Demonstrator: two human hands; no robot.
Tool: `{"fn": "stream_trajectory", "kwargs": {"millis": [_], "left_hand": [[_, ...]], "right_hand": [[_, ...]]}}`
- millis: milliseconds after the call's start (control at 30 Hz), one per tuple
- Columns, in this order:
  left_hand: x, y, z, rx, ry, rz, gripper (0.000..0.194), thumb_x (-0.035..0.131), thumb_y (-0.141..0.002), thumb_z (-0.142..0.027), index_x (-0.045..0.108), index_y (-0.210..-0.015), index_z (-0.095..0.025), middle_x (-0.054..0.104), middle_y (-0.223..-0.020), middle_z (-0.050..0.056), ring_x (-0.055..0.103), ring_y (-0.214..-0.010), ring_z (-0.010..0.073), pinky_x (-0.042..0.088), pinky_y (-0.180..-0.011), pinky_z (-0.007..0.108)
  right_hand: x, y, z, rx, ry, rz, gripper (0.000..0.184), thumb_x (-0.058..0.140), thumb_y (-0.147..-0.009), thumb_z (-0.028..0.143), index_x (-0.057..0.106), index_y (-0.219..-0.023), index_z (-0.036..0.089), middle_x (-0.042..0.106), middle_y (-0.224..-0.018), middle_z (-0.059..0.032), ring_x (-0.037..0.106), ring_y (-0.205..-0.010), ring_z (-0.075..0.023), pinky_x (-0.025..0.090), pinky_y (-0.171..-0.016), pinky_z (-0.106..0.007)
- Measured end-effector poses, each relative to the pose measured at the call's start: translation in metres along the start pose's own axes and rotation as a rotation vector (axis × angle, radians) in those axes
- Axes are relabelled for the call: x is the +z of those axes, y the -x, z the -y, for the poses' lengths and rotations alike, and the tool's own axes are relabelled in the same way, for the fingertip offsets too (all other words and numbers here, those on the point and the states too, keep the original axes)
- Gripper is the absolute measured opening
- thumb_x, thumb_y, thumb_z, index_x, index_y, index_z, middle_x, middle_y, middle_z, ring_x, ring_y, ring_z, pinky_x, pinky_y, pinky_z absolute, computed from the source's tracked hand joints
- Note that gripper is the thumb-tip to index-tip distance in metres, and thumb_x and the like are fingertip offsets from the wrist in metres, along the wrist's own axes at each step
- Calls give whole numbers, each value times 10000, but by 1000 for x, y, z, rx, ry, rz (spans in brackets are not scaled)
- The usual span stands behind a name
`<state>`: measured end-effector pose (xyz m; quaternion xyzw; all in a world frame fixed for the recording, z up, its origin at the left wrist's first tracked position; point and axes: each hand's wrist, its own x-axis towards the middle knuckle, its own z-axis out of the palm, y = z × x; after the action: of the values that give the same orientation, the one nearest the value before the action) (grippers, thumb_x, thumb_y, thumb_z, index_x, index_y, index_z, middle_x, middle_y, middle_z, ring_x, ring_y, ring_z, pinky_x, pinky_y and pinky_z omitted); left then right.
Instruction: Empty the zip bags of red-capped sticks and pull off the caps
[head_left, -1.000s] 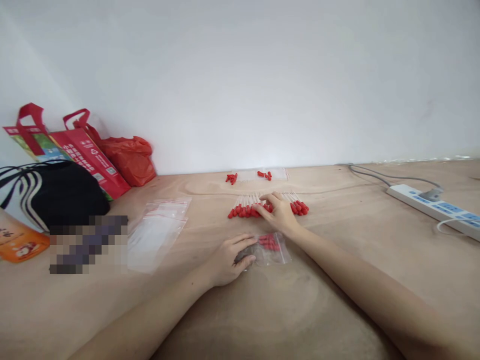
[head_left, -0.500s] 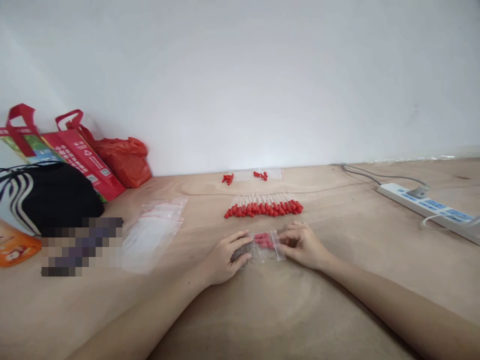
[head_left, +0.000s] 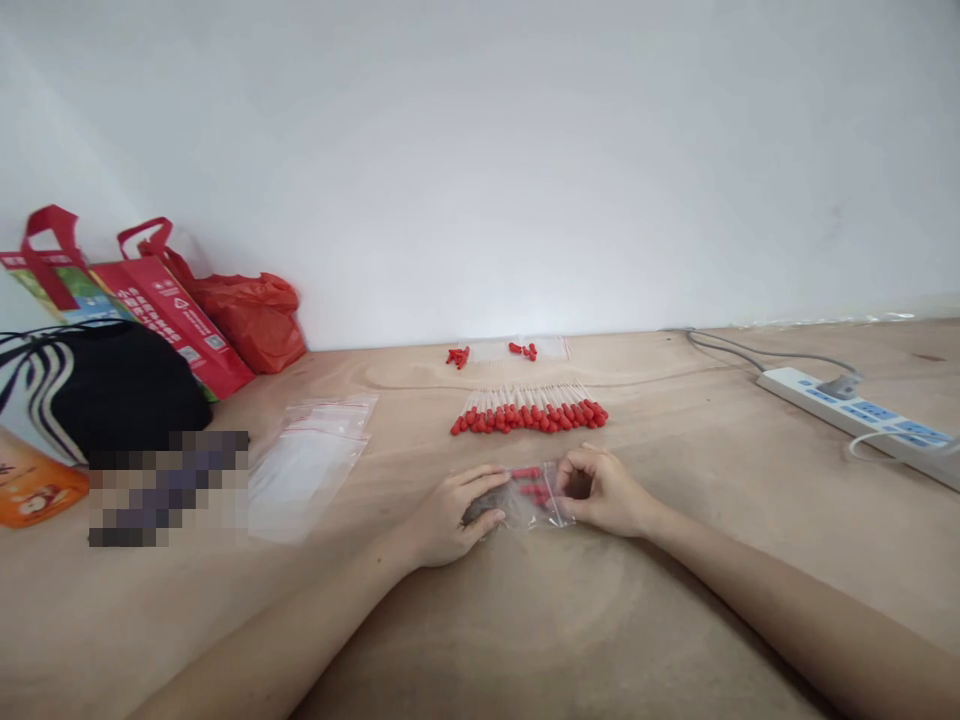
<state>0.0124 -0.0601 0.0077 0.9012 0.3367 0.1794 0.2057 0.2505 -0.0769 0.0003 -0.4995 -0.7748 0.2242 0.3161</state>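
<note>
A small clear zip bag (head_left: 517, 515) lies on the table before me, with several red pieces (head_left: 527, 473) inside. My left hand (head_left: 450, 512) holds the bag's left end, its fingers along the top edge and the thumb at the bottom. At the right end, by the zip strip, my right hand (head_left: 613, 492) has thumb and fingers curled together on the bag's mouth; the exact grip is partly hidden. Just beyond both hands lies a row of thin pale sticks with red tips (head_left: 529, 416), the tips pointing toward me.
More zip bags with red pieces (head_left: 523, 350) lie by the wall. Flat clear zip bags (head_left: 307, 470) are stacked at left. Past them sit a black drawstring bag (head_left: 150, 390), red shopping bags (head_left: 251, 320) and an orange packet (head_left: 41, 490). A power strip (head_left: 855, 405) stands right.
My right thumb and fingers have shifted at the bag's mouth, leaving a wider gap between them. The red pieces inside have spread apart. My left hand has barely moved.
</note>
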Motion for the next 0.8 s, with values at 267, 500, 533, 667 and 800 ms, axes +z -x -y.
{"fn": "stream_trajectory", "kwargs": {"millis": [267,500,533,667,800], "left_hand": [[0,0,1,-17,-19,12,408,468,-829,-315,466,-1222,-209,467,-1292,66,429,-1188,192,355,-1002,370],[-1,1,-1,-22,-26,14,404,467,-828,-300,464,-1223,-213,470,-1289,67,432,-1184,193,359,-996,375],[-1,1,-1,-20,-27,12,404,465,-829,-301,463,-1224,-217,472,-1287,65,434,-1182,191,361,-994,372],[0,1,0,-16,-22,14,406,465,-830,-304,459,-1228,-223,469,-1289,60,435,-1182,188,359,-998,369],[0,0,1,-15,-23,15,399,464,-829,-297,468,-1220,-222,470,-1290,62,434,-1183,197,361,-995,378]], "right_hand": [[5,0,-5,60,-111,14,191,658,-640,315,561,-742,187,554,-684,15,488,-636,-112,383,-596,-239],[8,-3,-2,45,-114,19,169,654,-636,282,537,-698,177,527,-661,23,458,-595,-93,363,-540,-211],[7,-3,-3,52,-131,28,175,656,-629,271,519,-684,176,523,-652,28,450,-582,-87,360,-529,-205],[0,0,-8,114,-203,101,208,667,-611,266,488,-669,177,489,-599,47,405,-518,-68,337,-474,-190],[-5,1,-12,104,-237,103,255,690,-607,316,557,-770,172,522,-684,27,424,-548,-68,361,-504,-197]]}}
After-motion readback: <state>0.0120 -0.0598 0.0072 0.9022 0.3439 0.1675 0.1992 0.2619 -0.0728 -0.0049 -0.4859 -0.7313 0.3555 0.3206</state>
